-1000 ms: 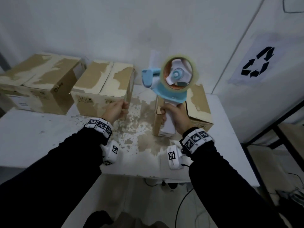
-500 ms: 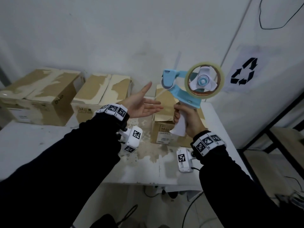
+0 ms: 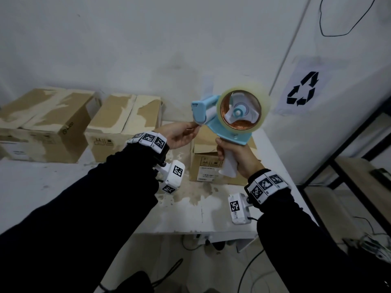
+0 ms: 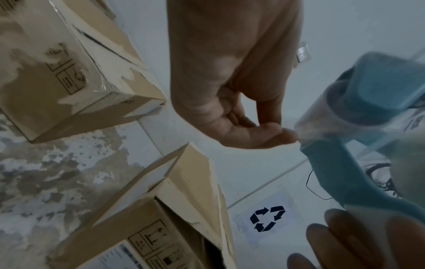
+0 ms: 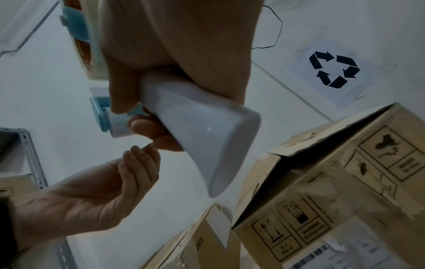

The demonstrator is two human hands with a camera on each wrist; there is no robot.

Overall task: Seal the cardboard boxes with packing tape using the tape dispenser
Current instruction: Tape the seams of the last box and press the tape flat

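My right hand point(image 3: 234, 154) grips the white handle point(image 5: 200, 138) of a blue tape dispenser point(image 3: 229, 112), held up in the air above the table. A roll of clear tape point(image 3: 243, 108) sits on it. My left hand point(image 3: 179, 133) reaches to the dispenser's front roller, where thumb and forefinger point(image 4: 279, 131) pinch the loose tape end point(image 4: 306, 131). Below the dispenser stands a small cardboard box point(image 3: 206, 163) with its top flap lifted point(image 5: 306, 142). Two more boxes, a middle one point(image 3: 122, 125) and a large left one point(image 3: 42, 123), stand along the wall.
The white table point(image 3: 42, 187) has a worn, stained patch point(image 3: 194, 193) in the middle. A recycling sign point(image 3: 301, 89) is on the right wall. A metal shelf frame point(image 3: 349, 166) stands to the right of the table, and cables point(image 3: 249, 271) lie on the floor.
My left hand left the middle box, rose open-palmed, and now pinches the tape end at the dispenser's front. My right hand lifted the dispenser higher and to the right.
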